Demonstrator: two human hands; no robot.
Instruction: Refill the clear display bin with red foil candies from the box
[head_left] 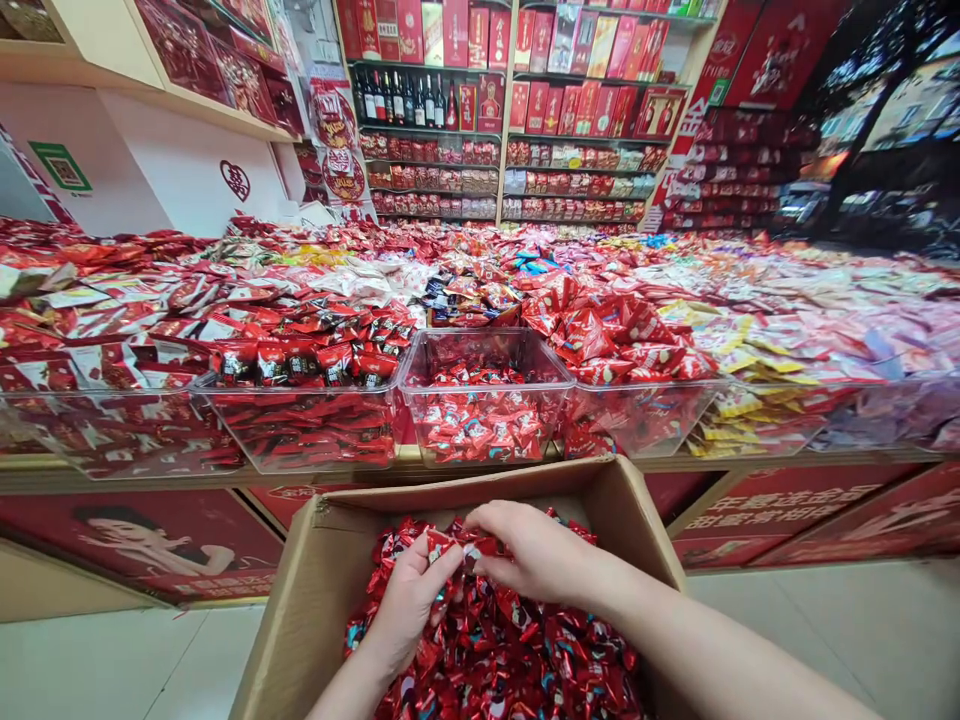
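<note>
Both hands are over a cardboard box (pixel 300 590) holding a heap of red foil-wrapped candies (pixel 517 650). My left hand (pixel 412 590) pinches a red wrapped candy (pixel 441 546) between thumb and fingers. Close beside it, my right hand (pixel 525 550) is curled with fingertips at another small red wrapper (pixel 480 551), partly hidden by the fingers. Just beyond the box stands a clear plastic bin (pixel 487 395), partly filled with similar red candies (pixel 487 425).
Clear bins of red packets (pixel 307 430) and red pouches (pixel 630 350) flank the middle bin. Yellow packets (pixel 757 400) lie further right on the counter. Behind rise shelves with bottles (pixel 397 98) and red boxes (pixel 577 110). Tiled floor (pixel 150 660) shows beside the box.
</note>
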